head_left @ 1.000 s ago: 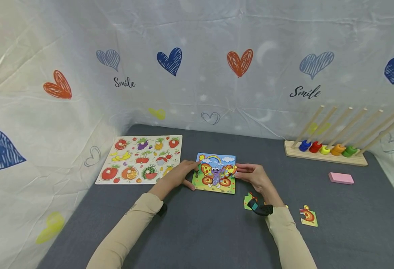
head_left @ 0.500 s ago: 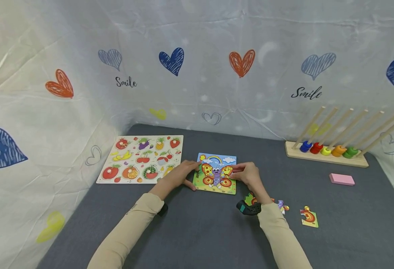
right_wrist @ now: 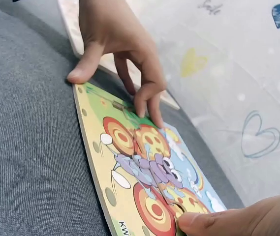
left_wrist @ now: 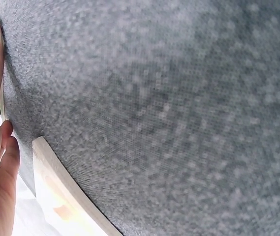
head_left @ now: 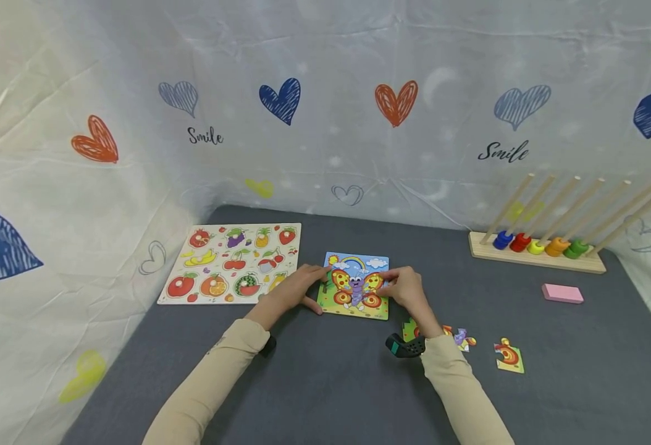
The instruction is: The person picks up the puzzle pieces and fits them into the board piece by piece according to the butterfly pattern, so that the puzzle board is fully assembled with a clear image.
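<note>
A square butterfly jigsaw puzzle (head_left: 349, 309) lies flat on the dark cloth. My left hand (head_left: 294, 290) grips its left side, the thumb at the near corner and bent fingers on the edge and surface, as the right wrist view shows. At the right side my right hand (head_left: 409, 289) pinches a yellow wing puzzle piece (right_wrist: 190, 200), which sits over the butterfly's right upper wing with a small dark gap beside it. My right thumb (right_wrist: 194, 223) touches that piece; the other right fingers are mostly hidden.
Loose puzzle pieces lie near my right wrist: a green one (head_left: 409, 330), a purple one (head_left: 461, 339) and an orange-ringed one (head_left: 509, 357). A fruit board (head_left: 220, 253) stands left, a pink block (head_left: 562, 293) right, and a wooden peg stacker (head_left: 537, 253) behind.
My right hand has moved left with the yellow wing piece, from the puzzle's right edge onto the upper wing. The left hand has stayed in place.
</note>
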Demonstrator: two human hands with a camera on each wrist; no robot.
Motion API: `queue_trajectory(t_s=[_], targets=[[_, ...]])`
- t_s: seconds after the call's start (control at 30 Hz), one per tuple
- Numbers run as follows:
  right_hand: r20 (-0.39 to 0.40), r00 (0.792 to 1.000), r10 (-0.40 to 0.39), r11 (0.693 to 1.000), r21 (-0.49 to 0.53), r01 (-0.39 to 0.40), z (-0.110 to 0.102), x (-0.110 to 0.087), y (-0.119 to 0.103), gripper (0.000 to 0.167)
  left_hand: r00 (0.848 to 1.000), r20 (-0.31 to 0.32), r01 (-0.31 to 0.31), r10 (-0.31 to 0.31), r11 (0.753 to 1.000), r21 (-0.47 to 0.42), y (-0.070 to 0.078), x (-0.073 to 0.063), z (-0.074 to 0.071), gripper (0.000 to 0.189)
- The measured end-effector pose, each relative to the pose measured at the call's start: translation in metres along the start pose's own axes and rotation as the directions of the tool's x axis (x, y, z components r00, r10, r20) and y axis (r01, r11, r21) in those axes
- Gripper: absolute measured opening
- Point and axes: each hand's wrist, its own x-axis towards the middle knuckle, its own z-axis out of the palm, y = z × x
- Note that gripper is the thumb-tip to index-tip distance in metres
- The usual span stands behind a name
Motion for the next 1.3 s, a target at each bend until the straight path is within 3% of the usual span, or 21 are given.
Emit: queue_trajectory(t_s=[0.17, 0.4, 0.67, 0.93, 1.03, 1.17, 1.3], targets=[[-0.01, 1.0, -0.019, 0.999, 0.033, 0.019, 0.001, 0.001, 0.001, 0.037, 1.0, 0.004, 0.003, -0.003, 1.0, 0.003, -0.001, 0.001, 0.0, 0.08], [-0.041, 0.998, -0.056, 0.994, 0.092, 0.06, 0.003, 0.0, 0.004, 0.03, 1.0, 0.004, 0.002, -0.002, 1.0, -0.003, -0.002, 0.002, 0.001, 0.07], [-0.033, 0.999, -0.042, 0.996, 0.083, 0.045, 0.005, 0.001, 0.003, 0.026, 1.0, -0.011, -0.023, 0.023, 1.0, -0.004, 0.0, 0.0, -0.001, 0.062], [0.012, 1.0, -0.022, 0.986, 0.165, 0.02, 0.001, -0.001, 0.007, 0.033, 1.0, 0.015, -0.027, 0.026, 0.999, 0.03, 0.001, -0.001, 0.002, 0.09], [0.047, 0.998, -0.044, 0.962, 0.27, 0.03, -0.007, -0.006, 0.01, 0.038, 1.0, 0.024, -0.011, 0.01, 1.0, 0.028, 0.002, -0.001, 0.001, 0.084], [0.115, 0.992, -0.055, 0.89, 0.457, -0.004, -0.021, -0.014, 0.017, 0.044, 1.0, 0.016, 0.0, -0.001, 1.0, 0.023, 0.003, -0.001, 0.0, 0.065], [0.15, 0.987, -0.048, 0.843, 0.537, -0.041, -0.034, -0.026, 0.03, 0.048, 1.0, 0.021, -0.001, 0.0, 1.0, 0.013, 0.003, -0.001, -0.001, 0.06]])
